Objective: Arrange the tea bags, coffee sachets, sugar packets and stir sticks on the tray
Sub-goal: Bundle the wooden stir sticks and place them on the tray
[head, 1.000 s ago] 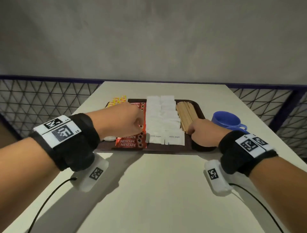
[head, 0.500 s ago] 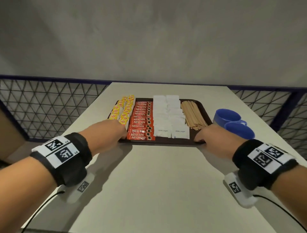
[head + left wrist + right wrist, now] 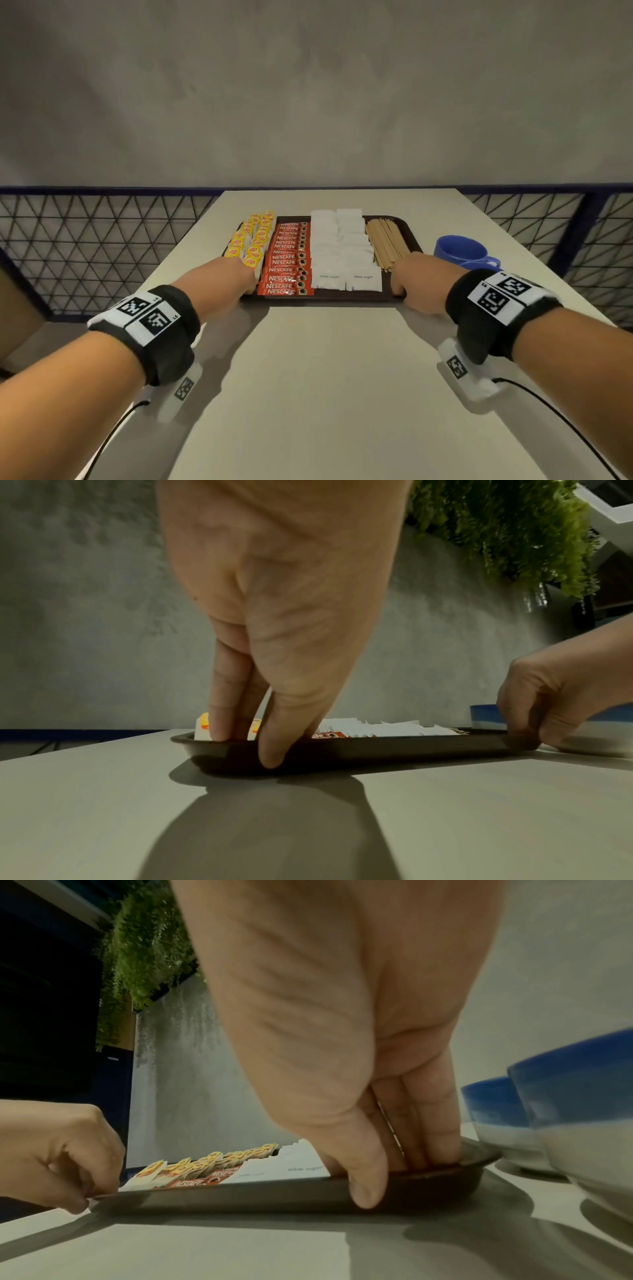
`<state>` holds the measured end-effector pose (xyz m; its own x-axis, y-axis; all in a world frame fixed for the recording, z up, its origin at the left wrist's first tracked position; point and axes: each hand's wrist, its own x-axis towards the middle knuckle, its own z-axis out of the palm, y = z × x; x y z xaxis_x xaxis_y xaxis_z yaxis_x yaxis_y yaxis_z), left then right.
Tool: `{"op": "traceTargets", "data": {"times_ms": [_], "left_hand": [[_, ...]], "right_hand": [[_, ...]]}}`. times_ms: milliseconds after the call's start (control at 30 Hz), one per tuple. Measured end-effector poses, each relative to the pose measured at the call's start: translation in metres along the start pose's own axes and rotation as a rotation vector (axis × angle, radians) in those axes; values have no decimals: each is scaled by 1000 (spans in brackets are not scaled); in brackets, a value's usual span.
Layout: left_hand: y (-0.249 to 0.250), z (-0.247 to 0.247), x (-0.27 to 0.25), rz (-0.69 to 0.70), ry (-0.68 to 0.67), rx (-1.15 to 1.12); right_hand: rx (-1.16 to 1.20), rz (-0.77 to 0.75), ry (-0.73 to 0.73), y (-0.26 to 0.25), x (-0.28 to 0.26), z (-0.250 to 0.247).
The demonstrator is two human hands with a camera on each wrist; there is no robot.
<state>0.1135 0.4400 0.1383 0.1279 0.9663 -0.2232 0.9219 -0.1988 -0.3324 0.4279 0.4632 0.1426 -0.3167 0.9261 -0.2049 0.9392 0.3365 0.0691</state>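
A dark brown tray (image 3: 325, 297) lies on the pale table. It holds rows of yellow tea bags (image 3: 251, 240), red coffee sachets (image 3: 287, 260), white sugar packets (image 3: 342, 246) and a bundle of wooden stir sticks (image 3: 387, 243). My left hand (image 3: 248, 284) pinches the tray's near left rim (image 3: 377, 746), fingers inside and thumb on the outer wall. My right hand (image 3: 399, 284) pinches the near right rim (image 3: 240, 1191) the same way. In the right wrist view the tea bags (image 3: 205, 1161) and sachets (image 3: 195, 1181) show over the rim.
Two blue cups (image 3: 460, 251) stand close to the tray's right side, just beyond my right hand; in the right wrist view they (image 3: 548, 1110) nearly touch the rim. A wire mesh railing (image 3: 85, 246) borders the table's far sides. The near table top (image 3: 325, 394) is bare.
Both hands slid back from over the tray's contents to its near corners and took hold of the rim. The tray and its rows now show uncovered.
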Motion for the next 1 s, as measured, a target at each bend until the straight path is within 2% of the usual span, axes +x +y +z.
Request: {"op": "traceTargets", "data": {"times_ms": [100, 200, 667, 900, 1000], "left_hand": [[-9, -4, 11, -2, 52, -63], [-15, -13, 26, -23, 29, 25], [-40, -36, 137, -70, 44, -73], [-44, -41, 180, -105, 35, -118], [-45, -36, 192, -79, 57, -75]], "right_hand": [[-26, -1, 12, -2, 12, -7], [-43, 22, 27, 0, 32, -12], [-70, 118, 87, 29, 149, -27], [-63, 150, 92, 45, 192, -29], [-62, 167, 90, 47, 204, -26]]}}
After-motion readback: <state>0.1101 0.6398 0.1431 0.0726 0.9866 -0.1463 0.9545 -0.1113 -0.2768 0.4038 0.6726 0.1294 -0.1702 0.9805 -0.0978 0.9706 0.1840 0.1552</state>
